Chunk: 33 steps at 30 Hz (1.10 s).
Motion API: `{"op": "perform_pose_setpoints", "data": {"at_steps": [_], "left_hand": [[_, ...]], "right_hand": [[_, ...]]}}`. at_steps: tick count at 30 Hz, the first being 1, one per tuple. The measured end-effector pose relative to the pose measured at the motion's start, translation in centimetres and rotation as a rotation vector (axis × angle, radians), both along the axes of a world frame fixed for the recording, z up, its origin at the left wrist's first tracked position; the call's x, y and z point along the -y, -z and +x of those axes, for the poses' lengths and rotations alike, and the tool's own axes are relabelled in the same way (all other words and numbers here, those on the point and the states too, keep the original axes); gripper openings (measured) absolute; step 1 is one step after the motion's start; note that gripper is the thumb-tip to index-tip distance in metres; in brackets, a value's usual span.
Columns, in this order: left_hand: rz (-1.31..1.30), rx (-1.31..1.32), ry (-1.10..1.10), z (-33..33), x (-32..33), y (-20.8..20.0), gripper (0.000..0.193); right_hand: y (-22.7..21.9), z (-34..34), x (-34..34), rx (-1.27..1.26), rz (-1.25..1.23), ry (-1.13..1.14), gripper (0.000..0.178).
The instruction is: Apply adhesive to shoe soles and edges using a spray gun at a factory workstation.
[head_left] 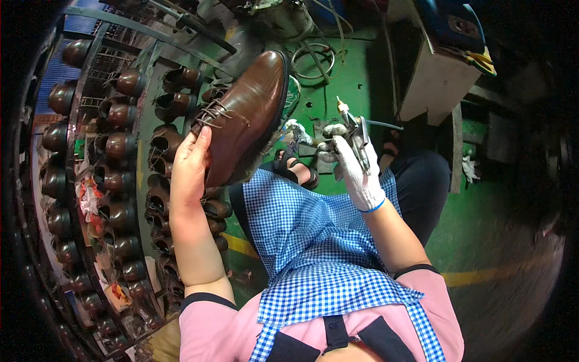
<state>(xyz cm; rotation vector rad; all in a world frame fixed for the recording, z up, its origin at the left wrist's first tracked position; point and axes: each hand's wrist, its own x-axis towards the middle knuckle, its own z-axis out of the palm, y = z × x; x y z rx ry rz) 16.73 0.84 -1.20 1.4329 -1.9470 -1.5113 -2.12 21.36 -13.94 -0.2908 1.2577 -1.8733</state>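
My bare left hand point(192, 158) grips a brown leather lace-up shoe point(253, 108) near its opening, thumb beside the laces. The shoe is raised and tilted, its toe pointing up and away and its dark sole edge facing right. To the right, my right hand point(356, 169), in a white knit glove with stained fingertips, holds a small metal nozzle gun point(361, 142). Its yellowish tip point(342, 105) points up and away, apart from the shoe. A thin hose point(386, 125) runs to the right beside it. My fingers hide part of the gun's body.
Metal racks point(96, 66) on the left carry rows of brown shoes point(120, 145). Ahead are a stained bucket-like vessel point(283, 21) and a ring-shaped metal base point(313, 60). A pale box-like stand point(437, 81) is at far right. The green floor point(482, 211) has a yellow stripe.
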Motion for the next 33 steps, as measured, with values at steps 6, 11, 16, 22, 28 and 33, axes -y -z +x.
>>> {"op": "perform_pose_setpoints", "data": {"at_steps": [6,11,16,22,28,33], "left_hand": [[0.363,-0.744,-0.118,4.8,-6.6,0.0,0.037],[0.516,-0.867,-0.162,8.1,-11.6,-0.2,0.035],[0.733,-1.002,-0.032,9.4,-14.4,-1.4,0.031],[0.774,-0.996,-0.019,11.3,-15.7,-0.3,0.032],[0.650,-0.890,-0.135,10.5,-16.0,0.7,0.049],[0.486,-0.743,-0.166,11.0,-15.4,3.7,0.049]], "right_hand": [[0.0,0.9,-0.4,-0.077,0.033,-0.057,0.036],[-2.7,2.5,-0.5,0.075,-0.113,-0.110,0.041],[-1.6,3.9,-0.3,0.311,-0.311,-0.149,0.044],[-0.5,5.4,-0.4,0.397,-0.421,-0.228,0.050],[-1.0,5.6,-1.3,0.478,-0.401,-0.164,0.046],[-2.4,5.4,-2.2,0.489,-0.273,-0.063,0.041]]}}
